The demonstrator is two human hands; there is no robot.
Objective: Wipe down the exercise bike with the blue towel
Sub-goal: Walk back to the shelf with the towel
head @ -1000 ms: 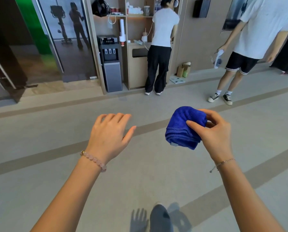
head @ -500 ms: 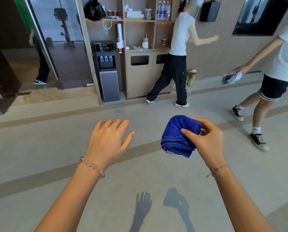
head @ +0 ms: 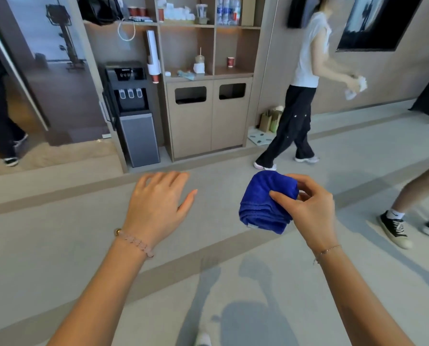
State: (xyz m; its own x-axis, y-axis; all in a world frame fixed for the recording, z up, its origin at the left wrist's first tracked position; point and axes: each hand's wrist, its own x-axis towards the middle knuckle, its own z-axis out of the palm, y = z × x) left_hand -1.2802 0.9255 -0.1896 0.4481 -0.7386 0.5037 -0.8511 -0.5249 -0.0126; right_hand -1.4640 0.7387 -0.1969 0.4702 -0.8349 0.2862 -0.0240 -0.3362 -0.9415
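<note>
Head view: blue towel (head: 265, 206) in hand, no wiping begun.
The right hand (head: 313, 211) pinches the folded towel, thumb across its layers, in front and right of the water dispenser (head: 133, 113), likely to keep it bundled as a pad. The left hand (head: 158, 206), in front of the dispenser, is spread flat and empty, probably free for bracing. A possible exercise bike (head: 61, 38) stands left of the dispenser.

Far off, a water dispenser (head: 133, 113) is standing just left of a cabinet (head: 209, 121). A person (head: 305, 71) is striding past paper bags (head: 270, 118); a sneaker (head: 394, 228) is showing at right.
</note>
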